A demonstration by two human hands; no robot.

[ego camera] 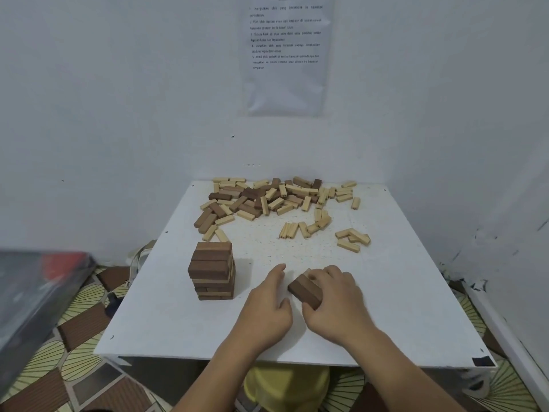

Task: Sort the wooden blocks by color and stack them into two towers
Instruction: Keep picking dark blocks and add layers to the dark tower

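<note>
A tower of dark brown blocks (pixel 212 270) stands on the white table (pixel 166 322), left of my hands. My right hand (pixel 332 295) grips a small bunch of dark brown blocks (pixel 304 291) lying side by side near the table's middle front. My left hand (pixel 267 304) lies just left of that bunch, fingers straight, resting on the table close to the blocks. A mixed heap of dark and light blocks (pixel 267 197) lies at the far edge. Loose light blocks (pixel 353 239) are scattered at the right.
A printed sheet (pixel 285 55) hangs on the white wall behind the table. Walls close in at the back and right. A dark case (pixel 38 292) sits on the patterned floor at the left.
</note>
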